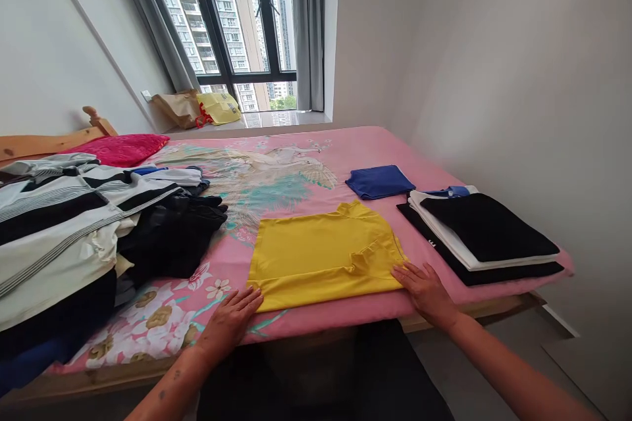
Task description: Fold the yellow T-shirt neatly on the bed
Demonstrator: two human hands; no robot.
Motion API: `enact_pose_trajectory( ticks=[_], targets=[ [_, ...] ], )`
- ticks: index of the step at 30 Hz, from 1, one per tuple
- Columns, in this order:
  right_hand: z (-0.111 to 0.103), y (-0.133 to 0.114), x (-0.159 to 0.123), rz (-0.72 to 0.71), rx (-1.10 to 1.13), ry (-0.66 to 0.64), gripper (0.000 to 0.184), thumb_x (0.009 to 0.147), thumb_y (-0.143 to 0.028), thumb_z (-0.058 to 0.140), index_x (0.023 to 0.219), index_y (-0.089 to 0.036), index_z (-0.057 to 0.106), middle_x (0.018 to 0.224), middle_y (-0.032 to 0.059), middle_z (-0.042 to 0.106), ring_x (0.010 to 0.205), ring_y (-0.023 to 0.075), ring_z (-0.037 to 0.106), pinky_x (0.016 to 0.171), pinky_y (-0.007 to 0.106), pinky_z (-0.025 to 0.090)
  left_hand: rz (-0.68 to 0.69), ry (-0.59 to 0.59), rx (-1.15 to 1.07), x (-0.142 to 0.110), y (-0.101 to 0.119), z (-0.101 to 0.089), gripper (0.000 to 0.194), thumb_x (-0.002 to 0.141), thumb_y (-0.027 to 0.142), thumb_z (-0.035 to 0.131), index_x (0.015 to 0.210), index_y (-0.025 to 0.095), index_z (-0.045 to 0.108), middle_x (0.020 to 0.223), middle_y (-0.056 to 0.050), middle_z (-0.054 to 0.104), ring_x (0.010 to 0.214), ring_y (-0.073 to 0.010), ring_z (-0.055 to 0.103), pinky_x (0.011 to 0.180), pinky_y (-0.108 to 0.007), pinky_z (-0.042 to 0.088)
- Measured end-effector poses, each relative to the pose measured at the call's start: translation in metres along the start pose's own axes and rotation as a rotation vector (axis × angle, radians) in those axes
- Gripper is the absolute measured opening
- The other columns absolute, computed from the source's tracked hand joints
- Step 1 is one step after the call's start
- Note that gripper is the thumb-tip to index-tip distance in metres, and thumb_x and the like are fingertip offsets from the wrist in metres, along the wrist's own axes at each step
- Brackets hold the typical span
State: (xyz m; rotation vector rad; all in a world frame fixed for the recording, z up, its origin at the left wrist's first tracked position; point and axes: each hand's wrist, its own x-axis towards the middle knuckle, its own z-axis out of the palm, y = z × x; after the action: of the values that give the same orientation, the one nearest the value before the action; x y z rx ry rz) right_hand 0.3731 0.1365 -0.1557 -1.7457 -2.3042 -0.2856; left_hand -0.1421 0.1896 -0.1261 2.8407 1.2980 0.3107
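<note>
A yellow shirt (301,247) lies partly folded on the pink flowered bedsheet (296,184), its collar toward the far right. My left hand (232,312) rests at its near left corner, fingers stretched out and fingertips on the cloth. At the near right corner, my right hand (425,289) lies flat with its fingertips on the shirt's edge. Neither hand grips the fabric. Beyond the shirt, a folded blue garment (379,181) sits on the sheet. To the right is a stack of folded clothes (488,230), black and white.
A heap of loose clothes (74,223) covers the bed's left side, near a red pillow (123,148) and wooden headboard (44,145). Paper bag (178,108) and yellow bag (220,107) stand on the windowsill. The bed's wooden edge (118,371) runs close before me.
</note>
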Motion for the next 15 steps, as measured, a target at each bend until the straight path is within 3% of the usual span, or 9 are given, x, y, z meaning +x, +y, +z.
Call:
enact_pose_trajectory(
  ticks=[4,9,12,15],
  targets=[
    [-0.015,-0.009,0.014,0.033,0.085,-0.059,0.049,0.075,-0.011,0.042,0.119,-0.025,0.058,0.127,0.0045,0.057,0.123,0.0253,0.045,0.104,0.056,0.024,-0.005,-0.026,-0.020,0.012,0.011,-0.015,0.037,0.088,0.025,0.043,0.120,0.034,0.057,0.126,0.001,0.060,0.120,-0.0197,0.051,0.106,-0.045,0.034],
    [-0.031,-0.043,0.087,0.035,0.297,0.034,0.038,0.089,-0.022,0.035,0.119,-0.016,0.057,0.125,0.0097,0.058,0.119,0.0200,0.050,0.104,0.041,0.037,-0.025,-0.075,-0.121,0.088,0.048,-0.027,0.039,0.091,0.025,0.033,0.125,0.028,0.053,0.134,-0.004,0.053,0.128,-0.0192,0.042,0.107,-0.045,0.031],
    [-0.015,-0.060,0.127,0.006,0.369,-0.040,0.041,0.090,-0.030,0.036,0.124,-0.016,0.055,0.130,0.0102,0.054,0.122,0.0210,0.048,0.105,0.041,0.037,-0.016,-0.171,-0.184,0.136,0.061,-0.014,0.044,0.092,0.033,0.032,0.135,0.027,0.042,0.144,-0.006,0.039,0.135,-0.0205,0.032,0.109,-0.047,0.027],
    [0.012,-0.052,0.147,-0.061,0.380,-0.158,0.043,0.090,-0.033,0.038,0.128,-0.019,0.053,0.134,0.0098,0.050,0.125,0.0215,0.045,0.106,0.042,0.035,-0.017,-0.272,-0.200,0.164,0.047,0.006,0.051,0.091,0.043,0.032,0.140,0.029,0.033,0.150,-0.006,0.029,0.138,-0.0226,0.024,0.110,-0.054,0.020]
  ],
)
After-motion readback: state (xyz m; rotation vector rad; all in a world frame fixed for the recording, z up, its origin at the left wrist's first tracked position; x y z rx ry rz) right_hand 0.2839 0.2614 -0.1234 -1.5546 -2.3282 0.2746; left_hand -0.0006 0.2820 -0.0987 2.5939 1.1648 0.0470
